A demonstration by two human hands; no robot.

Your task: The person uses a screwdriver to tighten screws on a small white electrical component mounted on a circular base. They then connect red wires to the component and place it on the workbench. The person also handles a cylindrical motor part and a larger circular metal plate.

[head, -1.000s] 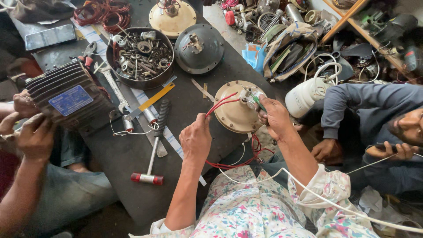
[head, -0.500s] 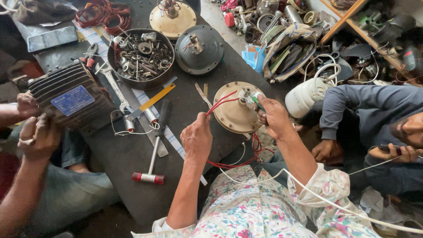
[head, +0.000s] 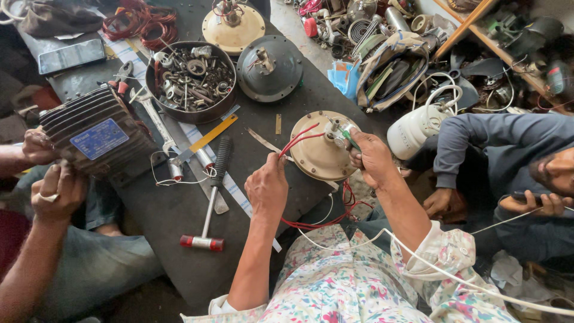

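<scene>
left hand (head: pixel 267 186) grip pinched on red wires (head: pixel 297 140), right hand (head: pixel 372 157) grip closed around cream motor's (head: pixel 320 154) shaft

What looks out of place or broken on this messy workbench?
The cream round motor housing sits at the table edge with loose red wires trailing out. The left hand pinches them; the right hand grips its hub. Otherwise only ordinary workshop clutter.

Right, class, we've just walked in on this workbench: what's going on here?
A person in a floral shirt works on a cream round motor housing at the bench edge. The left hand pinches its red wires, while the right hand grips the fitting on top. Beside them, another person's hands rest on a grey finned motor. A bowl of metal parts sits behind.
</scene>
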